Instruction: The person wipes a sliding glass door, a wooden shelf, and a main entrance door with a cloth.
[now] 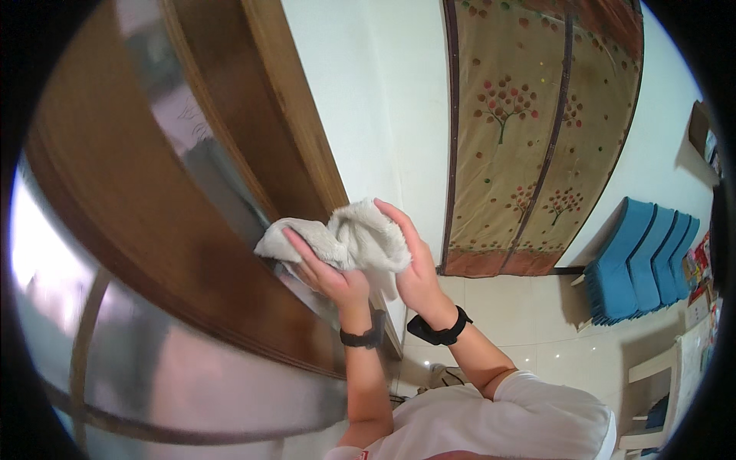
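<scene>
A light grey fluffy cloth (368, 236) is bunched between my two hands, in front of a brown wooden door or cabinet frame with glass panels (230, 270). My left hand (328, 276) holds the cloth's left part, its fingers pointing up and left close to the wood and glass. On the cloth's right side, my right hand (417, 267) grips the edge, with the fingertips at its upper rim. Whether the cloth touches the glass, I cannot tell. Each wrist bears a black band or watch.
A tan door curtain with printed trees (506, 144) hangs on the white wall to the right. Beyond it stand chairs with blue covers (638, 264). White wooden furniture (655, 368) is at the lower right. A shoe (447, 375) shows on the tiled floor.
</scene>
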A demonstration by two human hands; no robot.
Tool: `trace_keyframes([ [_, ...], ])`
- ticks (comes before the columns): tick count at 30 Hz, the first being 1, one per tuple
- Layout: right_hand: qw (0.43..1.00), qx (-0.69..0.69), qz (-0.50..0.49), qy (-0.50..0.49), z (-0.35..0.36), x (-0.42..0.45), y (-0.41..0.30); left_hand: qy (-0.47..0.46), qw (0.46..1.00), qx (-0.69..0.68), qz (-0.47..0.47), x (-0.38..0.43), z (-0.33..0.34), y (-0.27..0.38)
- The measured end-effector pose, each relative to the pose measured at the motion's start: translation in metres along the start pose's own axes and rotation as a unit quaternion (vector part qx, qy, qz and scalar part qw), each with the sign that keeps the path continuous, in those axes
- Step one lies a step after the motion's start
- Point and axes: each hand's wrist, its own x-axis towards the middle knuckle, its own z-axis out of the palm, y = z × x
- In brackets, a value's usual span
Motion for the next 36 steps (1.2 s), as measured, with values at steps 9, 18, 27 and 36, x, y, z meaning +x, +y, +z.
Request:
trace_keyframes([
  [9, 0.985, -0.092, -0.078, -0.127, 0.013, 0.008, 0.096, -0.007, 0.985, 0.162, 0.062, -0.027, 0.012, -0.072],
  [18, 0.946, -0.09, -0.141, -0.277, -0.001, -0.019, 0.145, -0.239, 0.785, 0.526, 0.226, -0.157, -0.064, -0.152],
  [27, 0.911, -0.023, -0.144, -0.385, -0.048, -0.066, 0.188, -0.323, 0.898, 0.183, -0.234, -0.228, -0.087, -0.102],
  [36, 0.906, 0.003, -0.161, -0.392, -0.075, -0.041, 0.177, -0.02, 0.961, 0.133, -0.242, -0.205, -0.049, -0.065],
])
